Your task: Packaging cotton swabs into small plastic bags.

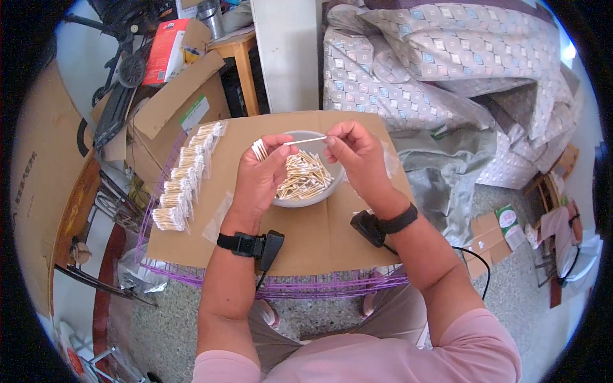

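My left hand point(258, 179) grips a small bundle of cotton swabs point(259, 149), their white tips sticking up above the fingers. My right hand point(354, 153) pinches one end of a single swab point(306, 140), which lies level between the two hands; its other end touches my left thumb. Both hands hover over a pale round bowl point(300, 202) holding a loose heap of swabs point(308, 175). The bowl stands on a sheet of brown cardboard point(319, 236) laid over a purple wire frame point(332, 284).
A row of small clear bags filled with swabs point(185, 175) runs along the cardboard's left edge, and an empty clear bag point(217, 219) lies beside my left wrist. Cardboard boxes point(172, 96) stand at the back left, a patterned quilt point(447, 57) at the back right.
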The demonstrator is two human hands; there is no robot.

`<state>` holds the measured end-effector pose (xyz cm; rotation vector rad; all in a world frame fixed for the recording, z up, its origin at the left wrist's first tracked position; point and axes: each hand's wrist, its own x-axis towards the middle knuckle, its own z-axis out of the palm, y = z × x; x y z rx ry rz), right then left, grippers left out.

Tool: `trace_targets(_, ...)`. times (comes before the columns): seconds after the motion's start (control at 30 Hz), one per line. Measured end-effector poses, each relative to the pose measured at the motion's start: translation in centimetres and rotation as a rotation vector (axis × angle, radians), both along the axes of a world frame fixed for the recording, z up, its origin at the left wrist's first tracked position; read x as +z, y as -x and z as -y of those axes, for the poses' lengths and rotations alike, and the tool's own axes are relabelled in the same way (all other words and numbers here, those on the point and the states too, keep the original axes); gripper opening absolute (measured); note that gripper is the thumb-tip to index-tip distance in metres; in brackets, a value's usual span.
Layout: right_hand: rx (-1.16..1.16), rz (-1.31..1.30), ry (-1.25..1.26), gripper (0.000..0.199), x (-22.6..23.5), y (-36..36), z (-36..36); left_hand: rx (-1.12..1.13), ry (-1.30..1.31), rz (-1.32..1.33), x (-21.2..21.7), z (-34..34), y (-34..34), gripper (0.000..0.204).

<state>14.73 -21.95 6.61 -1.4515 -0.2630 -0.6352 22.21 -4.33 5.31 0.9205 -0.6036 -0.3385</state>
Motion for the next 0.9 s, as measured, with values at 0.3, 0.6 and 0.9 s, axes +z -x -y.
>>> trace_targets(0.3, -0.022, 0.042, 0.085, 0.006, 0.00, 0.18, -0.26, 0.089, -0.077, -0.021, 0.49, 0.02, 0.55, 0.010)
trace_targets(0.6, -0.003, 0.011, 0.082, 0.005, -0.28, 0.06, -0.05, 0.093, -0.044, 0.044, -0.03, 0.01, -0.02, 0.012)
trace_targets(0.9, -0.032, 0.031, 0.143, 0.006, -0.48, -0.05, -0.06, 0.076, -0.030, 0.040, 0.03, -0.08, 0.01, 0.013)
